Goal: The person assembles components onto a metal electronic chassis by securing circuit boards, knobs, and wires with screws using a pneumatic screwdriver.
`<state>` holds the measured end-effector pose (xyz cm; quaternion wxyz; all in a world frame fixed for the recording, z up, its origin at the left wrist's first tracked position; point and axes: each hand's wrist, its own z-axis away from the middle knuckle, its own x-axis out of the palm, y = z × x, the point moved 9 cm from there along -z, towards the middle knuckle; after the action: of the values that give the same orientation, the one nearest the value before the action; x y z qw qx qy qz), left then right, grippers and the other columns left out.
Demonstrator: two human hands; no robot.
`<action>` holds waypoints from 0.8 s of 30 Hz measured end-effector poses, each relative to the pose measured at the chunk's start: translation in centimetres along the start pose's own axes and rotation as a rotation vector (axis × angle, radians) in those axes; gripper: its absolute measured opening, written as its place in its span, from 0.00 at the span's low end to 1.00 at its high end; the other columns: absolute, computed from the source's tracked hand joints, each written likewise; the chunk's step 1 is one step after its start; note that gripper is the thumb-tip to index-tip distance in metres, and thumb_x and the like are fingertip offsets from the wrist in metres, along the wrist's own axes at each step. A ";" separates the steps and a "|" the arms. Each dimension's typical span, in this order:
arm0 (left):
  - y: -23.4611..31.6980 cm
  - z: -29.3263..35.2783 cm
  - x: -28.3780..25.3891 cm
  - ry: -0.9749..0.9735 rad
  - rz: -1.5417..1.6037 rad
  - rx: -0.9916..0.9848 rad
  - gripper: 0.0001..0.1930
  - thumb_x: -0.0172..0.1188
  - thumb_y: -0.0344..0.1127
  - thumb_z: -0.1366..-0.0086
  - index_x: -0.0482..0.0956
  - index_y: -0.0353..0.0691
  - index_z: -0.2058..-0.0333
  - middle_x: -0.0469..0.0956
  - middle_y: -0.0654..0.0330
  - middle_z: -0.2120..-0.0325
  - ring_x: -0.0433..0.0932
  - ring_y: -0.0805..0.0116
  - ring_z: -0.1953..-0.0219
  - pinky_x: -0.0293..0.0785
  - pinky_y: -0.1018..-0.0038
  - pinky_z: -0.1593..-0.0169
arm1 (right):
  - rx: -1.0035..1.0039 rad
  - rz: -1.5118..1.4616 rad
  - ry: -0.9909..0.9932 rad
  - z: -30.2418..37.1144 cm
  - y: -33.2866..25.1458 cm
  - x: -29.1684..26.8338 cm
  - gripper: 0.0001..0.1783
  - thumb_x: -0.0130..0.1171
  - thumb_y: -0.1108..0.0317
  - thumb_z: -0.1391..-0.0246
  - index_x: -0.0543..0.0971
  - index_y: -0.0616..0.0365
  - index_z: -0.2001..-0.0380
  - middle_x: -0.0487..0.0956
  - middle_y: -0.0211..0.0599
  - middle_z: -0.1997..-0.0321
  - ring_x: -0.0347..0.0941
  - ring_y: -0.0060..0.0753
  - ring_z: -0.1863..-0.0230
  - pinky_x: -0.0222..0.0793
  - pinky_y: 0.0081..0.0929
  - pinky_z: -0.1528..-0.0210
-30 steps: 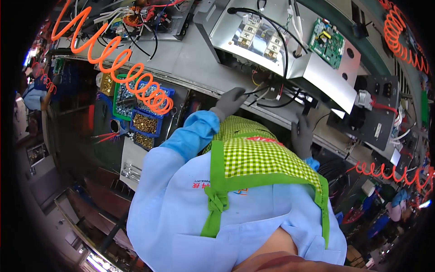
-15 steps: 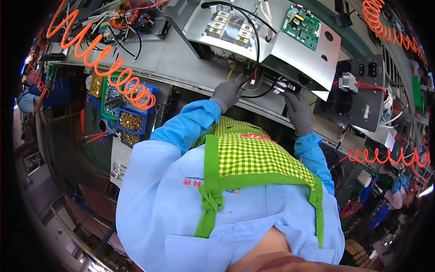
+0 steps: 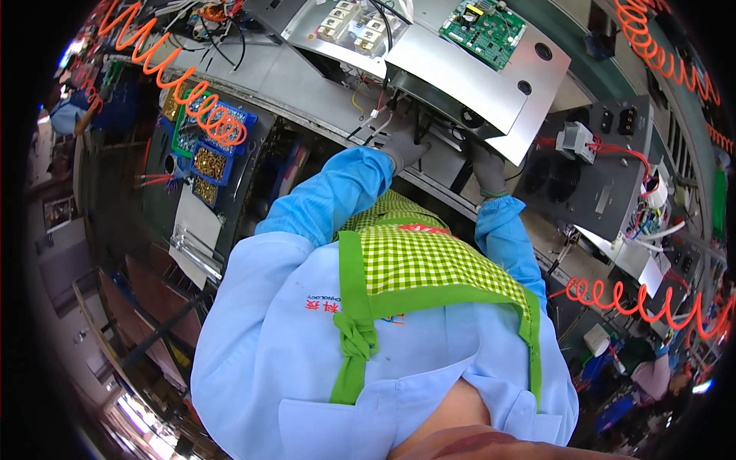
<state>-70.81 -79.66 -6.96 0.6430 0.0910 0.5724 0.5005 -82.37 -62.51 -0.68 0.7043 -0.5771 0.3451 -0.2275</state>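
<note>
Metal chassis (image 3: 464,86) stands ahead of the left hand (image 3: 404,148) and right hand (image 3: 488,170). Since the earlier frame, the right hand has advanced beneath its near edge; grip hidden, cannot be told. Left hand sits at black cables (image 3: 418,125), grip likewise undetermined. Further left, a blue bin (image 3: 220,182) contains brass-coloured fasteners (image 3: 208,162). Chassis long axis slants from far left to near right.
</note>
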 end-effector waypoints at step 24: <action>4.6 3.6 4.6 -0.643 1.548 -0.361 0.14 0.52 0.38 0.33 0.69 0.39 0.52 0.74 0.58 0.63 0.76 0.69 0.65 0.77 0.77 0.62 | 0.149 -0.504 0.468 8.7 -6.3 0.6 0.15 0.46 0.69 0.40 0.71 0.63 0.52 0.70 0.39 0.51 0.71 0.21 0.65 0.67 0.16 0.72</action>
<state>-71.02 -72.39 -5.56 0.2562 0.4899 0.0506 0.8317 -74.96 -58.64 6.14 0.5680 -0.5237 0.3262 -0.5447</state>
